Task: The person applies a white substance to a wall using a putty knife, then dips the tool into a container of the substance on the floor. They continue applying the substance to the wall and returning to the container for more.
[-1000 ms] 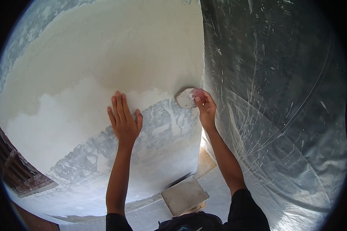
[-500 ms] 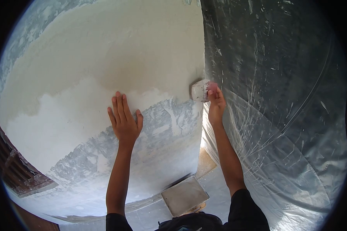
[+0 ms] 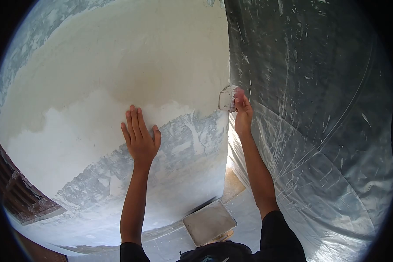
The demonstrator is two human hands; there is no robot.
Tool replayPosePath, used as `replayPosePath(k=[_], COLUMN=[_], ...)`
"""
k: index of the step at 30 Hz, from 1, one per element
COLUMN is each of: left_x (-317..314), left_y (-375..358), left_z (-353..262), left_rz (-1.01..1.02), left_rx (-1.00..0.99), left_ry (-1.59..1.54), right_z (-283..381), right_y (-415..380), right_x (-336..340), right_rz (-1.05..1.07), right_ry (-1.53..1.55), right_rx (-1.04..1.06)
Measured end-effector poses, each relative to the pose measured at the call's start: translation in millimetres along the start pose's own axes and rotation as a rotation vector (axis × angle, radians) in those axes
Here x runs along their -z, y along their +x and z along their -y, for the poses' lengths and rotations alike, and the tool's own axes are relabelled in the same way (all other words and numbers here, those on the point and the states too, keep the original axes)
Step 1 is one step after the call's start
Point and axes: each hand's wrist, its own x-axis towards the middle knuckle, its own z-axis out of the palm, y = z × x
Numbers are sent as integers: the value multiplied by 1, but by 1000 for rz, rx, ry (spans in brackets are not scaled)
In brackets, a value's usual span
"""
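My left hand point(image 3: 140, 137) lies flat on the wall point(image 3: 118, 70), fingers pointing up and thumb apart, near where pale coating meets a rough grey patch. My right hand point(image 3: 243, 112) pinches the reddish end of a scraper point(image 3: 228, 98) between thumb and fingers. The scraper's whitish, smeared blade lies over the wall's right edge. The coating above is beige and smooth; lower down it turns white, then patchy grey.
Dark plastic sheeting point(image 3: 310, 78) with white splashes hangs to the right of the wall edge. Below, a rectangular tray point(image 3: 210, 222) rests near the wall's base. A brown slatted wooden piece point(image 3: 24, 196) is at the lower left.
My right hand and the scraper have moved slightly upward, and the blade's angle has changed a little. My left hand stays in nearly the same place.
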Motion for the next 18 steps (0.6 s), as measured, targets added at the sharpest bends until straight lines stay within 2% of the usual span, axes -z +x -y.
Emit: replayPosePath(k=[2,6,9,13,15,18], left_x=[0,0,-1,0,0,-1], left_y=[-1,0,0,0,-1,-1], left_z=[1,1,1,1,2,1], left_rz=[-2,-13,-11,-6,-4,0], left_rx=[2,8,4,-5,-1,-1], left_ry=[-1,19,22,16,22,20], right_z=[-5,-9,-4,-5,-1,7], right_y=[9,14,3,6,0,-12], right_x=[10,26,4,19,14,4], right_rz=[-83,-52,-4,-131,-105,166], right_ry=[48,162,39,93,103,-105], right_rx=[-25,-11,-32,-8,22,26])
